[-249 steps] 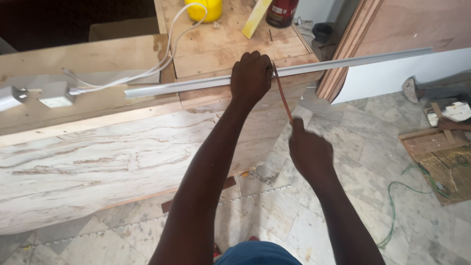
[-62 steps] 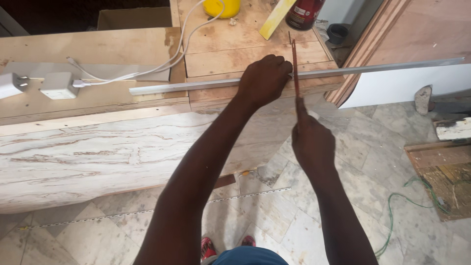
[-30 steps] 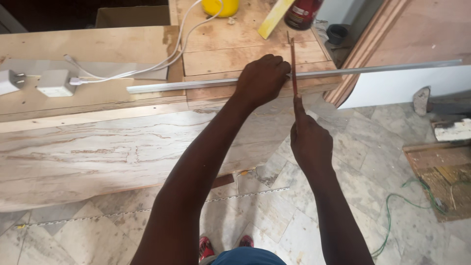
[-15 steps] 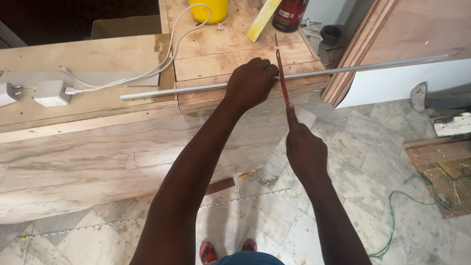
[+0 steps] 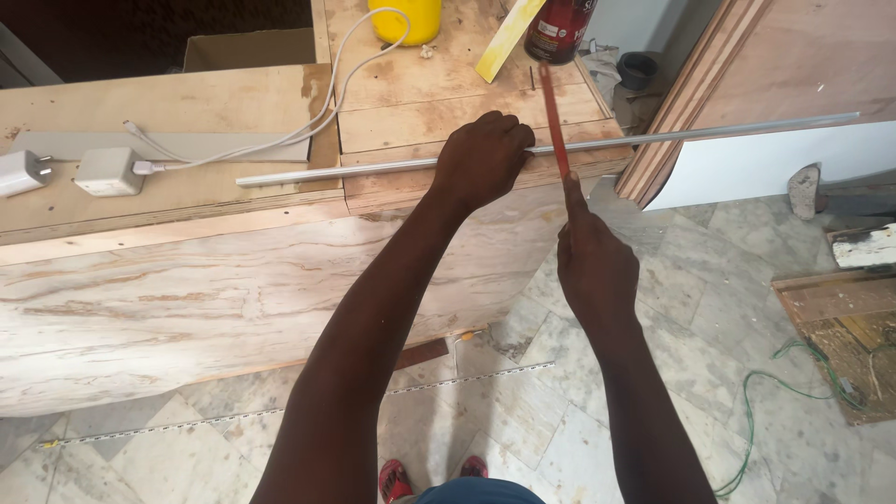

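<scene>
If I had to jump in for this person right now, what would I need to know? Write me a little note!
Left hand: clamped over the metal rod, pressing it onto the wooden bench.
Right hand: grips the near end of a thin red blade, forefinger along it; the blade crosses the rod just right of the left hand.
Rod: lies across the bench, its right end sticking out past the edge over the floor.
Done: blade set on the rod; how deep any cut is cannot be seen.
Left: the rod looks in one piece, so the cut is not through.
</scene>
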